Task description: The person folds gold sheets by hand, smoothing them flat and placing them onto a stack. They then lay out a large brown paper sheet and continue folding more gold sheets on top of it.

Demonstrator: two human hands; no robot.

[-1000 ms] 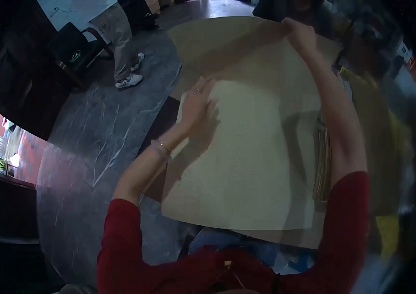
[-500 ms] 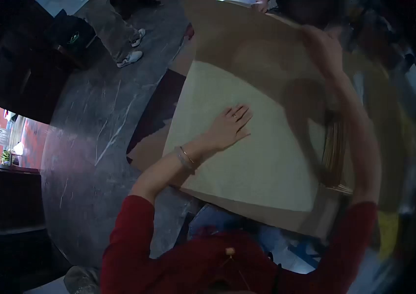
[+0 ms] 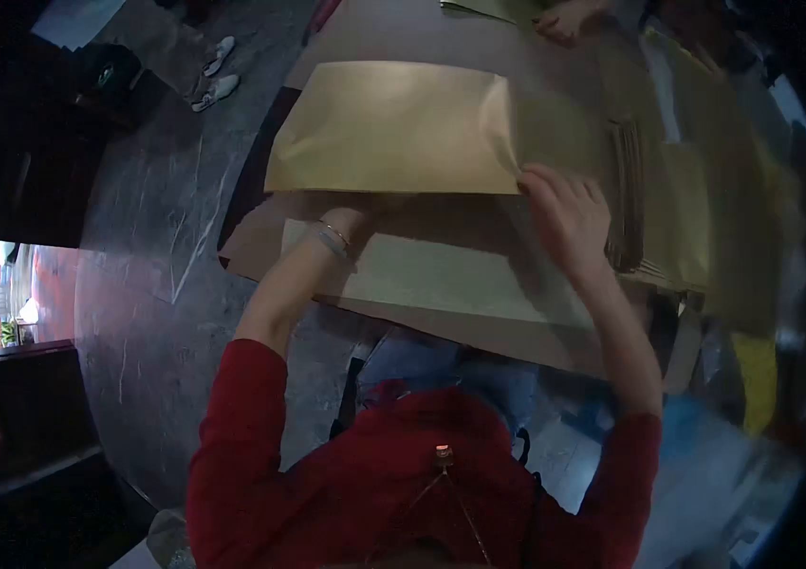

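A large golden-brown sheet (image 3: 393,123) is folded over toward me above a pale sheet (image 3: 441,270) on the table. My right hand (image 3: 569,213) pinches the golden sheet at its near right corner, thumb and fingers closed on the edge. The forearm of my left hand, with bracelets at the wrist, reaches under the golden sheet; the wrist shows at the sheet's edge and the fingers are hidden beneath it.
Stacked brown sheets (image 3: 629,194) stand right of my right hand. Another person's hand (image 3: 569,19) rests at the far side of the table. A person's shoes (image 3: 217,91) are on the floor at upper left. Yellow material (image 3: 754,379) lies at right.
The brown sheet has come down toward me with my right hand on its corner, and now covers my left hand, which lay spread on the pale sheet before. The view has shifted.
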